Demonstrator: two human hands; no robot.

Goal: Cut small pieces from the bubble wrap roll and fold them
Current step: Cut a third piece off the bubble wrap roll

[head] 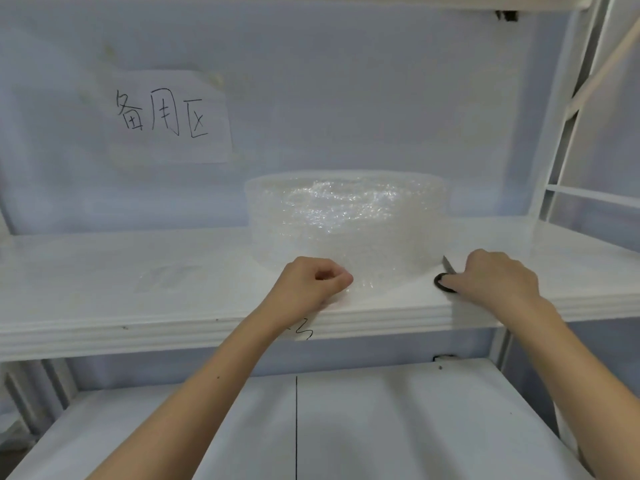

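On the shelf [104, 299], the left hand [310, 284] pinched the wrap's loose edge and the right hand [495, 277], at three o'clock, curled on the scissors [445, 280]. The roll [346, 220] stood just behind, at twelve. A hard tug could drag that light roll forward off the shelf, and the hidden blade might snag the film.

Just beyond the left hand [313, 284], the bubble wrap roll [346, 223] is clear plastic film, bumpy with small air cells and glinting on top. Its loose end under that hand looks thin and translucent. By the fingers of the right hand [498, 277], the scissors [446, 277] show a smooth black plastic loop and a dull grey metal blade. Beneath both hands the shelf board [104, 289] is white, smooth, faintly glossy. Up to the left, a matt white paper sheet [166, 116] carries black ink. To the right, the frame [568, 133] looks like white painted metal.
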